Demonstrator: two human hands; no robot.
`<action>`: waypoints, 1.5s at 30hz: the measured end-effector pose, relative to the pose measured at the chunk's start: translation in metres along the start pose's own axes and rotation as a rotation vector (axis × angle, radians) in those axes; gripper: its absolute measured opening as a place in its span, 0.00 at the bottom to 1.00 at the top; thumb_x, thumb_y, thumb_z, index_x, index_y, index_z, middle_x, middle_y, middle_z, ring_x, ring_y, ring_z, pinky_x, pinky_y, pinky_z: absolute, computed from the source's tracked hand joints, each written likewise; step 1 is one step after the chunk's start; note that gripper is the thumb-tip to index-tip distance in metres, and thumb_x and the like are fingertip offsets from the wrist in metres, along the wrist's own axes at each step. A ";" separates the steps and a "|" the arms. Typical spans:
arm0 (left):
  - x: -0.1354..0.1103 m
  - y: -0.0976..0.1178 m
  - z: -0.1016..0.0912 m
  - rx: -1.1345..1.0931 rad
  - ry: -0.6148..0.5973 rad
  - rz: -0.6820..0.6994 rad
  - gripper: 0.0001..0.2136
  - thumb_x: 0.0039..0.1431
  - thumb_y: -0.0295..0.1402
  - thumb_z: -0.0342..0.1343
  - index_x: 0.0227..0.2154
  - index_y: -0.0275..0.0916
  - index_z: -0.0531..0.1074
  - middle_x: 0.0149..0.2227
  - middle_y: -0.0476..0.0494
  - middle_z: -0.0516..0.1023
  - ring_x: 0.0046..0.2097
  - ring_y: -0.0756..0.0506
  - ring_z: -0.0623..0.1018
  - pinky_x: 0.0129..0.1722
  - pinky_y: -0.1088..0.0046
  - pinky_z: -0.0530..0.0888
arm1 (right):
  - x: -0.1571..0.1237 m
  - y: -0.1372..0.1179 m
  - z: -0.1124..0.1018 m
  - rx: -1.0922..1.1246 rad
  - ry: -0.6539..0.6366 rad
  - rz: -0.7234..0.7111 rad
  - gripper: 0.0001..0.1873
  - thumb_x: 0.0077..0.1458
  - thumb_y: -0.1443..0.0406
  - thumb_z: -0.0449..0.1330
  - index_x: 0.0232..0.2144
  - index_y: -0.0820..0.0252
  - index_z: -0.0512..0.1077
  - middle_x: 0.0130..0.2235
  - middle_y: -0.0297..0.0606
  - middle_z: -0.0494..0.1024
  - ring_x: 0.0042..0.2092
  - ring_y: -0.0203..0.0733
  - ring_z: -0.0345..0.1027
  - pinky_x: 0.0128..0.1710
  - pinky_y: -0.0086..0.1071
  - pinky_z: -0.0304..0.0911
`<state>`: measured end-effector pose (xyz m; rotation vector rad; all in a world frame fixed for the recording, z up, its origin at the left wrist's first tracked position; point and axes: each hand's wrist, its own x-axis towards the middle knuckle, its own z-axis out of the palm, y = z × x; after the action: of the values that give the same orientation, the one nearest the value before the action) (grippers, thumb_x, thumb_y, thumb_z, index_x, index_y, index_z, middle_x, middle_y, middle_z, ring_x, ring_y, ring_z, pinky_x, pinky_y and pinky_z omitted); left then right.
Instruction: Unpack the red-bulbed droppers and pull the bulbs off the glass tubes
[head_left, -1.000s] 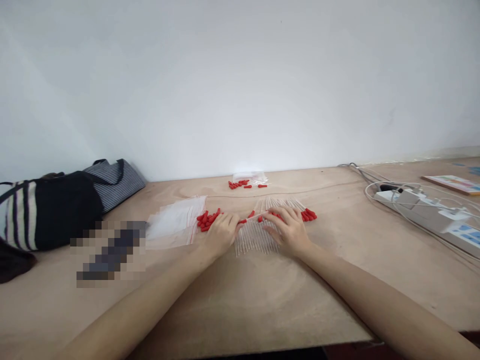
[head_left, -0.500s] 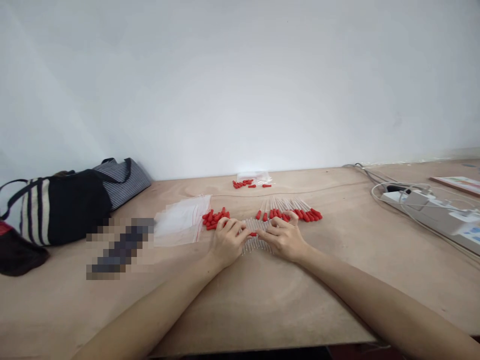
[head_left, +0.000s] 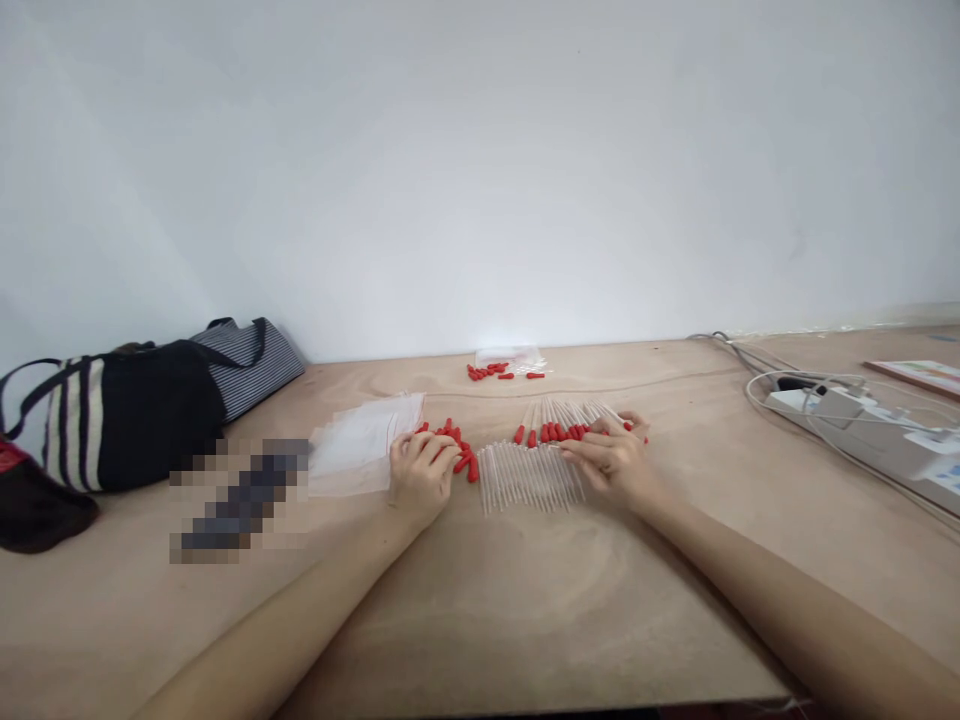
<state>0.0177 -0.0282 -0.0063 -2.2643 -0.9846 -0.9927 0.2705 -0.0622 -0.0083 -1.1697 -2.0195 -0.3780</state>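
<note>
A row of thin clear tubes (head_left: 529, 475) lies on the wooden table (head_left: 525, 600) between my hands. Behind it lies a fan of tubes with red caps (head_left: 559, 430) fitted. My left hand (head_left: 420, 472) rests curled on a loose pile of red caps (head_left: 459, 455), fingertips pinched among them. My right hand (head_left: 615, 462) sits at the right end of the capped tubes, fingers pinched together on a tube; which one I cannot make out.
A clear zip bag (head_left: 360, 450) lies left of the caps. A small bag with more red caps (head_left: 506, 366) sits near the wall. Striped and dark bags (head_left: 127, 410) stand at far left. A power strip with cables (head_left: 862, 415) is at right.
My hands, together over the clear tubes half a second ago, have parted: the left went left onto the cap pile, the right went right to the capped tubes.
</note>
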 end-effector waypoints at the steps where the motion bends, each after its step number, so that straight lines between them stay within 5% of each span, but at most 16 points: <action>1: 0.001 -0.004 -0.001 -0.036 -0.001 -0.046 0.07 0.56 0.28 0.49 0.28 0.41 0.72 0.32 0.47 0.76 0.37 0.44 0.71 0.41 0.61 0.63 | 0.001 0.004 -0.002 0.020 0.000 0.052 0.11 0.56 0.62 0.51 0.32 0.51 0.74 0.24 0.32 0.75 0.32 0.37 0.61 0.45 0.41 0.41; 6: 0.010 -0.027 -0.004 -0.310 -0.112 -0.433 0.10 0.55 0.35 0.48 0.36 0.38 0.70 0.32 0.45 0.73 0.33 0.47 0.73 0.33 0.71 0.70 | 0.007 0.016 -0.006 0.106 -0.177 0.257 0.13 0.56 0.64 0.47 0.35 0.54 0.72 0.30 0.34 0.76 0.34 0.38 0.65 0.39 0.35 0.49; 9: 0.012 -0.042 -0.007 -0.408 -0.167 -0.704 0.11 0.49 0.39 0.53 0.32 0.37 0.68 0.27 0.48 0.72 0.28 0.49 0.72 0.27 0.75 0.70 | 0.008 0.022 -0.007 0.142 -0.318 0.383 0.14 0.54 0.66 0.47 0.35 0.57 0.72 0.32 0.37 0.77 0.33 0.38 0.67 0.34 0.30 0.54; 12: 0.013 -0.050 -0.010 -0.425 -0.213 -0.793 0.12 0.45 0.41 0.56 0.26 0.37 0.67 0.24 0.49 0.72 0.27 0.49 0.72 0.27 0.75 0.70 | 0.008 0.025 -0.011 0.165 -0.413 0.452 0.13 0.50 0.67 0.49 0.34 0.57 0.72 0.27 0.35 0.76 0.28 0.37 0.66 0.28 0.27 0.54; 27: 0.007 -0.072 -0.013 -0.206 -0.248 -0.819 0.12 0.48 0.43 0.48 0.23 0.39 0.66 0.21 0.49 0.74 0.26 0.47 0.74 0.28 0.75 0.67 | 0.004 0.010 -0.006 0.051 -0.504 0.577 0.11 0.44 0.74 0.49 0.24 0.61 0.71 0.28 0.40 0.75 0.31 0.39 0.67 0.27 0.27 0.53; 34: 0.017 -0.042 -0.018 -0.149 -0.228 -0.633 0.10 0.51 0.39 0.48 0.24 0.39 0.70 0.24 0.49 0.75 0.26 0.49 0.72 0.27 0.76 0.66 | 0.001 0.006 0.005 0.102 -0.468 0.585 0.08 0.44 0.74 0.51 0.24 0.62 0.69 0.26 0.39 0.74 0.31 0.38 0.67 0.28 0.27 0.54; 39: 0.042 -0.008 0.003 -0.195 -0.558 -0.480 0.09 0.53 0.35 0.48 0.29 0.40 0.73 0.32 0.46 0.77 0.35 0.47 0.73 0.36 0.74 0.66 | 0.003 0.004 0.007 0.141 -0.444 0.622 0.05 0.47 0.71 0.53 0.26 0.63 0.69 0.29 0.41 0.75 0.33 0.39 0.68 0.30 0.27 0.57; 45: 0.085 0.013 0.055 -0.195 -0.777 -0.592 0.13 0.47 0.43 0.53 0.19 0.39 0.73 0.24 0.44 0.76 0.32 0.43 0.75 0.29 0.72 0.66 | 0.006 0.004 0.006 0.218 -0.367 0.662 0.05 0.46 0.70 0.56 0.30 0.64 0.68 0.31 0.41 0.75 0.32 0.38 0.69 0.30 0.27 0.60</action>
<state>0.0921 0.0350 0.0235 -2.6332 -2.0394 -0.3757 0.2698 -0.0530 -0.0087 -1.7582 -1.7637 0.4005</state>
